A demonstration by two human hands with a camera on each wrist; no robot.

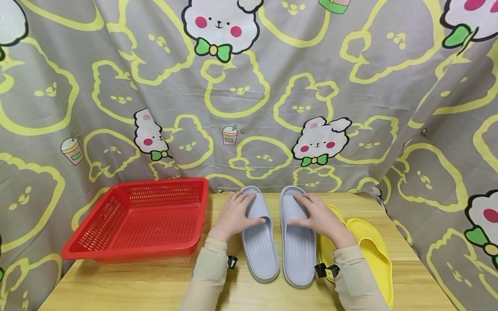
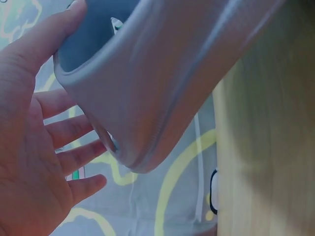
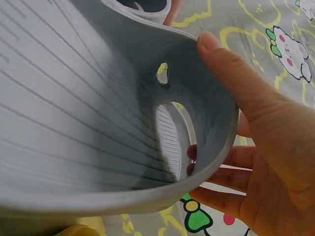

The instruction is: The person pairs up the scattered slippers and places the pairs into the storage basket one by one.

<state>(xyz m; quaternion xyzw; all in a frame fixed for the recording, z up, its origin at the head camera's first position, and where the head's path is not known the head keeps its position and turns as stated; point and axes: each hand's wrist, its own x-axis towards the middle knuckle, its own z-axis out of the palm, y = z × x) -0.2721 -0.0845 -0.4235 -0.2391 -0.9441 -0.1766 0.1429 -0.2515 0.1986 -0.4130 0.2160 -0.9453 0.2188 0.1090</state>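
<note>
Two light grey slippers, the left slipper point(image 1: 260, 255) and the right slipper point(image 1: 298, 259), stand side by side with toes pointing away. My left hand point(image 1: 235, 216) holds the left slipper by its strap, thumb at the strap's rear edge, fingers spread toward the toe. In the left wrist view, curtain shows between that slipper's raised toe point(image 2: 140, 160) and the tabletop. My right hand point(image 1: 320, 218) grips the right slipper's strap point(image 3: 189, 64). Its thumb lies on the strap edge and two fingertips show through the toe opening.
A red perforated plastic basket point(image 1: 136, 248) stands on the wooden table point(image 1: 136, 287) at the left. Yellow slippers point(image 1: 379, 255) lie at the right, partly behind my right forearm. A cartoon-patterned grey curtain point(image 1: 249, 95) hangs along the back and sides.
</note>
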